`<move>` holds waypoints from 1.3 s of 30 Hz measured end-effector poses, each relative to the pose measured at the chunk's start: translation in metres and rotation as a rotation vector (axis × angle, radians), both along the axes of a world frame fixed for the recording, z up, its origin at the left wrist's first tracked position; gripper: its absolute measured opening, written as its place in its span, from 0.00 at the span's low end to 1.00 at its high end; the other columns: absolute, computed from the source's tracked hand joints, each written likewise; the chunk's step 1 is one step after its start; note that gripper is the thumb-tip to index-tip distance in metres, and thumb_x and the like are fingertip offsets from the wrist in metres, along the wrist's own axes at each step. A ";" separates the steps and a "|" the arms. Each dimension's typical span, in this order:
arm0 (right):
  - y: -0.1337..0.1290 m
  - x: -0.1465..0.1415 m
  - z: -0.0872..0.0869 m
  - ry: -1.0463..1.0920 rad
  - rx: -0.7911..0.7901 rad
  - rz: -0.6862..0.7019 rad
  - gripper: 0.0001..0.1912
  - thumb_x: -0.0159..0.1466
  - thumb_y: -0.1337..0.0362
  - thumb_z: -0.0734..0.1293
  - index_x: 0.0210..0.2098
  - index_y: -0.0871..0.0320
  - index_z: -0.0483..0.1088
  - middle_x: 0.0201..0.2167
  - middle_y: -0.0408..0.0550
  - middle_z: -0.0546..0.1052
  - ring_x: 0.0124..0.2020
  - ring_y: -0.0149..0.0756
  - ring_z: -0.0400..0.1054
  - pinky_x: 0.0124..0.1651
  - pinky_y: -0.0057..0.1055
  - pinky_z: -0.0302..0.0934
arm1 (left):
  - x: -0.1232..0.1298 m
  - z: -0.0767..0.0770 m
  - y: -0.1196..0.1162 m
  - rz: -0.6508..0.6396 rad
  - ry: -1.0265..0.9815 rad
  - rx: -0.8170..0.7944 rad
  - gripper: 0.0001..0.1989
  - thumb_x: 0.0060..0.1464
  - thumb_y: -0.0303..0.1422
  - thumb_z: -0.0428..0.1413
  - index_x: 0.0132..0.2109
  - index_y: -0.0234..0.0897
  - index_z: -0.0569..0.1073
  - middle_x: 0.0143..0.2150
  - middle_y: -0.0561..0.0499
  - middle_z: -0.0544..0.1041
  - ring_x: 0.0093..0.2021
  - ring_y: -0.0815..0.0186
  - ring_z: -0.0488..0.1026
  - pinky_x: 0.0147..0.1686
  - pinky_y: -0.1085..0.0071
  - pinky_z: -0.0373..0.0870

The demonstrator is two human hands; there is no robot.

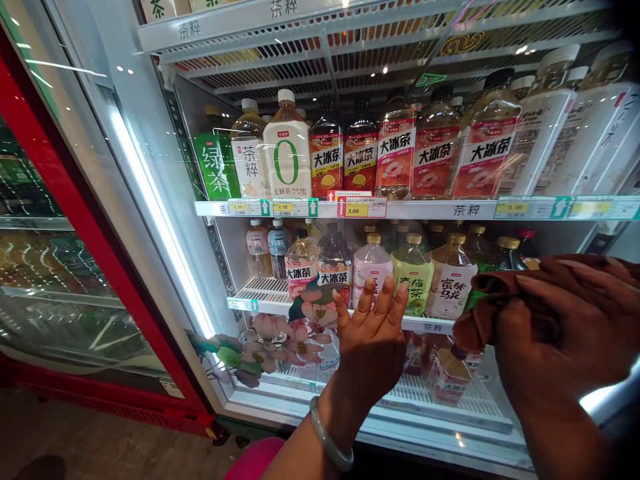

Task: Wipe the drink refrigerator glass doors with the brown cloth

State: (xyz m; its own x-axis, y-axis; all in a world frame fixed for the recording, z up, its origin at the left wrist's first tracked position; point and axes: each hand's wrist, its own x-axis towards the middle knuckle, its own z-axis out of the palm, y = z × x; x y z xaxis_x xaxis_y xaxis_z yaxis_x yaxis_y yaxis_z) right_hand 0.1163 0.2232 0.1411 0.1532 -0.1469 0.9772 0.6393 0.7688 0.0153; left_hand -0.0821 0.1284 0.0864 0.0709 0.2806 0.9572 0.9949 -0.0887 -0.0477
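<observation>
Right of the flower decal (pixel 267 340) on the glass door (pixel 250 393), the person's left hand (pixel 370 343) lies flat with fingers spread before the bottle shelf's front edge (pixel 414 325), while the right hand (pixel 565 333) grips a bunched brown cloth (pixel 477 310) near that shelf's right end.

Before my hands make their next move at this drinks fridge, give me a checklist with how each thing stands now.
1. Cloth gripped: ok, bunched in the right hand.
2. Left hand free of objects: ok, open with fingers spread.
3. Left fingers against the glass: cannot tell for sure, though they look pressed to it.
4. Wrist bare: not ok, a bangle is on the left one.
5. White bottle with the green zero upright: ok, behind the glass.
6. Cloth damp: cannot tell.
</observation>
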 end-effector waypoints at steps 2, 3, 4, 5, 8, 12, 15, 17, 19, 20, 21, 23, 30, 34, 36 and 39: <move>-0.003 -0.007 -0.004 -0.017 0.019 0.008 0.19 0.57 0.68 0.76 0.48 0.51 0.81 0.53 0.53 0.78 0.60 0.61 0.72 0.65 0.67 0.65 | 0.000 0.000 0.000 -0.001 -0.003 -0.001 0.37 0.64 0.29 0.52 0.77 0.40 0.55 0.73 0.46 0.66 0.79 0.54 0.53 0.78 0.43 0.26; -0.006 -0.013 -0.008 -0.032 0.018 0.012 0.18 0.56 0.68 0.77 0.47 0.52 0.81 0.55 0.54 0.77 0.61 0.63 0.71 0.65 0.68 0.65 | 0.001 0.000 0.000 -0.004 -0.006 0.003 0.36 0.64 0.29 0.51 0.77 0.41 0.55 0.74 0.47 0.66 0.79 0.55 0.53 0.78 0.43 0.26; -0.010 -0.020 -0.012 -0.047 0.004 0.019 0.18 0.56 0.68 0.77 0.46 0.52 0.81 0.56 0.54 0.76 0.62 0.64 0.70 0.65 0.68 0.65 | 0.001 0.000 0.001 -0.007 -0.012 0.006 0.36 0.64 0.29 0.51 0.77 0.41 0.55 0.74 0.47 0.65 0.79 0.56 0.52 0.78 0.43 0.25; -0.014 -0.027 -0.016 -0.063 -0.010 0.028 0.16 0.56 0.67 0.77 0.45 0.51 0.81 0.57 0.53 0.76 0.63 0.65 0.70 0.65 0.68 0.64 | 0.002 0.000 0.001 -0.010 -0.018 0.006 0.36 0.65 0.28 0.50 0.77 0.41 0.55 0.74 0.47 0.64 0.79 0.56 0.51 0.78 0.43 0.25; -0.024 -0.042 -0.024 -0.130 -0.025 0.056 0.12 0.59 0.66 0.76 0.43 0.49 0.80 0.54 0.51 0.77 0.64 0.64 0.69 0.63 0.67 0.66 | 0.004 -0.001 0.001 -0.021 -0.029 -0.004 0.34 0.66 0.29 0.50 0.77 0.40 0.56 0.76 0.46 0.62 0.80 0.56 0.50 0.79 0.46 0.26; -0.020 -0.034 -0.019 -0.256 0.060 0.074 0.14 0.59 0.63 0.77 0.45 0.47 0.80 0.51 0.48 0.77 0.63 0.60 0.70 0.63 0.63 0.67 | 0.006 -0.002 0.002 -0.024 -0.044 -0.014 0.33 0.66 0.30 0.50 0.76 0.39 0.58 0.76 0.43 0.61 0.79 0.54 0.50 0.79 0.46 0.28; -0.011 -0.013 -0.008 -0.234 0.040 0.031 0.17 0.58 0.64 0.77 0.47 0.49 0.80 0.52 0.50 0.77 0.62 0.61 0.71 0.64 0.65 0.66 | 0.007 -0.001 0.002 -0.003 -0.040 -0.014 0.35 0.65 0.28 0.50 0.77 0.40 0.56 0.75 0.44 0.62 0.79 0.55 0.52 0.78 0.45 0.28; -0.007 -0.004 -0.003 -0.110 -0.006 0.016 0.19 0.59 0.68 0.75 0.50 0.50 0.79 0.52 0.51 0.77 0.62 0.60 0.71 0.65 0.68 0.64 | 0.007 0.000 0.001 0.012 -0.020 -0.018 0.36 0.64 0.28 0.51 0.77 0.40 0.55 0.75 0.45 0.62 0.79 0.55 0.53 0.78 0.44 0.28; -0.006 -0.002 -0.002 -0.036 -0.024 0.018 0.20 0.61 0.70 0.73 0.52 0.50 0.79 0.52 0.52 0.77 0.61 0.58 0.71 0.66 0.69 0.63 | 0.007 0.001 0.001 0.023 -0.003 -0.022 0.37 0.63 0.28 0.51 0.77 0.40 0.55 0.75 0.46 0.62 0.79 0.55 0.54 0.78 0.44 0.28; -0.006 -0.004 -0.003 -0.035 -0.025 0.017 0.20 0.60 0.70 0.73 0.52 0.49 0.79 0.53 0.52 0.77 0.62 0.58 0.71 0.67 0.69 0.63 | 0.007 0.001 0.000 0.029 0.000 -0.023 0.37 0.63 0.29 0.51 0.77 0.40 0.55 0.75 0.46 0.62 0.79 0.54 0.54 0.78 0.44 0.28; -0.007 -0.008 -0.006 -0.046 -0.020 0.017 0.20 0.60 0.70 0.74 0.51 0.49 0.79 0.54 0.52 0.76 0.62 0.59 0.70 0.67 0.68 0.63 | 0.006 0.001 0.000 0.034 0.000 -0.025 0.37 0.63 0.29 0.50 0.77 0.40 0.54 0.76 0.46 0.61 0.79 0.55 0.54 0.78 0.44 0.27; -0.011 -0.019 -0.015 -0.097 -0.015 0.024 0.17 0.59 0.67 0.76 0.48 0.50 0.80 0.56 0.52 0.76 0.64 0.62 0.69 0.67 0.67 0.63 | 0.006 0.001 0.000 0.035 -0.006 -0.034 0.36 0.64 0.29 0.50 0.77 0.41 0.54 0.76 0.47 0.60 0.79 0.55 0.52 0.78 0.44 0.26; -0.030 -0.046 -0.037 -0.291 -0.006 0.097 0.11 0.64 0.61 0.74 0.46 0.46 0.79 0.52 0.47 0.76 0.66 0.56 0.67 0.66 0.61 0.64 | 0.010 0.001 0.004 0.019 -0.016 0.005 0.33 0.68 0.31 0.48 0.77 0.39 0.55 0.75 0.45 0.64 0.79 0.55 0.53 0.78 0.45 0.26; -0.021 -0.025 -0.023 -0.340 0.008 0.094 0.15 0.61 0.62 0.76 0.48 0.46 0.79 0.52 0.47 0.77 0.64 0.56 0.69 0.66 0.62 0.65 | 0.013 0.002 0.005 0.041 -0.015 -0.012 0.34 0.67 0.32 0.50 0.77 0.38 0.55 0.75 0.43 0.63 0.79 0.54 0.53 0.79 0.46 0.30; -0.014 -0.013 -0.016 -0.266 -0.003 0.071 0.17 0.59 0.66 0.77 0.48 0.48 0.79 0.53 0.50 0.76 0.64 0.60 0.69 0.66 0.64 0.64 | 0.014 0.003 0.005 0.047 -0.013 -0.019 0.36 0.66 0.31 0.51 0.78 0.38 0.54 0.75 0.44 0.62 0.79 0.55 0.52 0.79 0.47 0.32; -0.011 -0.009 -0.015 -0.151 -0.040 0.048 0.17 0.59 0.69 0.76 0.47 0.50 0.79 0.57 0.52 0.75 0.65 0.63 0.68 0.67 0.67 0.63 | 0.016 0.004 0.005 0.048 -0.010 -0.018 0.37 0.65 0.31 0.51 0.78 0.38 0.52 0.76 0.45 0.61 0.80 0.57 0.49 0.79 0.47 0.32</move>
State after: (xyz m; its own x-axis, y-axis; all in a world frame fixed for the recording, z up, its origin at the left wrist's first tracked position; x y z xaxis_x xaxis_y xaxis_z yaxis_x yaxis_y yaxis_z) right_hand 0.1072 0.2117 0.1263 0.0101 -0.1038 0.9946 0.5946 0.8003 0.0775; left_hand -0.0660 0.1330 0.0903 0.0474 0.3007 0.9525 0.9985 -0.0418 -0.0365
